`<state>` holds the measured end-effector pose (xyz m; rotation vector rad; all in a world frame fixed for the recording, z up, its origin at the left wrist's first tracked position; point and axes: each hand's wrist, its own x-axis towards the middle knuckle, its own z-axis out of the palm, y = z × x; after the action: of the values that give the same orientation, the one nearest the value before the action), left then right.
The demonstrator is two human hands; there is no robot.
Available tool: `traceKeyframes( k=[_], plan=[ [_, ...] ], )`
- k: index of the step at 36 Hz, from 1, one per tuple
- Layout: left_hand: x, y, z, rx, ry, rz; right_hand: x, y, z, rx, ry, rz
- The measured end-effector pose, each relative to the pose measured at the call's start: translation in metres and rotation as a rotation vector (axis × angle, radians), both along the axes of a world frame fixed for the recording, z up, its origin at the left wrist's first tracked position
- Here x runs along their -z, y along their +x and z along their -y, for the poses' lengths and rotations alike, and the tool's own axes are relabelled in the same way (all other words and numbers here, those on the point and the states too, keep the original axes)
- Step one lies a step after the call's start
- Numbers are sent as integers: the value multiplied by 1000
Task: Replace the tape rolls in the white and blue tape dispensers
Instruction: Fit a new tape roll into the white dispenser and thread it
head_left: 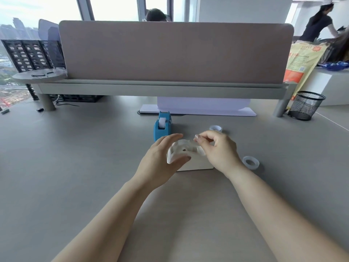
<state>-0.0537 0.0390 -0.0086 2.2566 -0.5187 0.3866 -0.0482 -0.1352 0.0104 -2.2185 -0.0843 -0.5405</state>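
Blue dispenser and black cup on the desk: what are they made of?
The blue dispenser looks like smooth moulded plastic, evenly coloured with a soft sheen. The black cup seems to be metal wire mesh: you can see through its fine grid.

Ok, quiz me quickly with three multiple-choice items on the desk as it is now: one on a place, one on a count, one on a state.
1. Where does the blue dispenser stand?
A. beyond the white dispenser, farther from the person
B. inside a mesh cup
C. on the raised shelf

2. How many loose tape rolls lie on the desk?
A. none
B. two
C. five

3. What is the left hand doing?
A. lying flat on the desk
B. holding the white dispenser
C. lifting the blue dispenser

Answers:
1 A: it stands just past the hands, before the paper stack.
2 B: the far roll lies behind the right hand, the near roll beside it.
3 B: thumb and fingers curl round its body.
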Motion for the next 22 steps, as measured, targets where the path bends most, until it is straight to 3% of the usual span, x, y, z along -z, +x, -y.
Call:
traceKeyframes(
  k=[13,22],
  plan=[
    [4,4,4,-27,-75,32,-7,3,-14,116,29,-178],
    [4,2,7,-63,-68,21,-12,3,-21,83,-10,-249]
  ],
)
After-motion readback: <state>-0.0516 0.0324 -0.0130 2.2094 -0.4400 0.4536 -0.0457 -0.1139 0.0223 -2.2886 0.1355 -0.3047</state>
